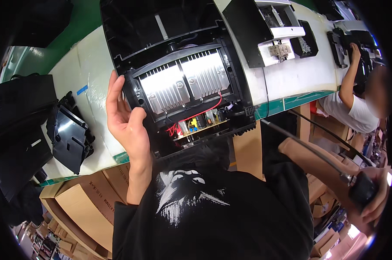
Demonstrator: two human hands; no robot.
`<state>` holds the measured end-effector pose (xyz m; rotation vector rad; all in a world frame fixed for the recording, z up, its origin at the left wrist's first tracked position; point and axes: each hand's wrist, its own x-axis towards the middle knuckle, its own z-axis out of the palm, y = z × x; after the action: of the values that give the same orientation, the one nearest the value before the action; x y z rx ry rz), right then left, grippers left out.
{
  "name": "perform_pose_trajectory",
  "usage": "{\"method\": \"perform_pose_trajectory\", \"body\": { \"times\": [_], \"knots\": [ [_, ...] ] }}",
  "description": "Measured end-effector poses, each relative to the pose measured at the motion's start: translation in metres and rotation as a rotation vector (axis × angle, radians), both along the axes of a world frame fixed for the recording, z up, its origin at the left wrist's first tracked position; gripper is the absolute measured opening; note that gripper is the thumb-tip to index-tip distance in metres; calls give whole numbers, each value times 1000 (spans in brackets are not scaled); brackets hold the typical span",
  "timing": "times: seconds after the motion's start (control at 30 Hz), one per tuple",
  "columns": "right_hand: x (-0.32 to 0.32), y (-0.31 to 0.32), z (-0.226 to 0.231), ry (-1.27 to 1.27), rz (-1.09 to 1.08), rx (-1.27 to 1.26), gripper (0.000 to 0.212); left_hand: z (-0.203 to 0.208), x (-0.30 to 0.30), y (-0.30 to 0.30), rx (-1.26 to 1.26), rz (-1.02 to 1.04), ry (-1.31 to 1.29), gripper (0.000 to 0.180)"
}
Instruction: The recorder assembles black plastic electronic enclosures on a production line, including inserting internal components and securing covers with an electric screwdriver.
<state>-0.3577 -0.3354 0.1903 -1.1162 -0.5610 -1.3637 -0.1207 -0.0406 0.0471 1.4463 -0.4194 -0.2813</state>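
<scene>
At the lower right, the right hand point(377, 201) is wrapped round the black grip of a long-shafted metal tool point(363, 190). The left hand point(133, 123), left of centre, is closed on the side of the housing point(183, 55), thumb to the front. This black plastic housing fills the upper middle, open-faced: two silver heat sinks point(205, 73), ribbed and glossy, sit side by side under a curved bar; below them run a red wire point(204, 115) and a board of small colourful components. Beyond, the pale, film-covered counter point(300, 82) bears an angular shiny black part point(70, 136) at left and a black tray point(307, 50) of metal bits at upper right.
</scene>
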Motion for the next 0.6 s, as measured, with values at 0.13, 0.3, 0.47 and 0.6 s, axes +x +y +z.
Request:
{"method": "perform_pose_trajectory", "body": {
  "times": [0.13, 0.3, 0.47, 0.6],
  "knots": [
    [37, 116, 14, -412, 180, -41, 26, -5, 0, -4, 8, -10, -17, 64],
    [13, 125, 1, 697, -132, -266, 26, -3, -2, -7, -30, -26, -18, 62],
    [33, 126, -19, 781, -27, -400, 74, -5, 1, -5, -44, -37, -16, 61],
    [41, 130, -24, 781, -19, -344, 73, -5, 0, -6, -57, -47, -6, 61]
  ]
}}
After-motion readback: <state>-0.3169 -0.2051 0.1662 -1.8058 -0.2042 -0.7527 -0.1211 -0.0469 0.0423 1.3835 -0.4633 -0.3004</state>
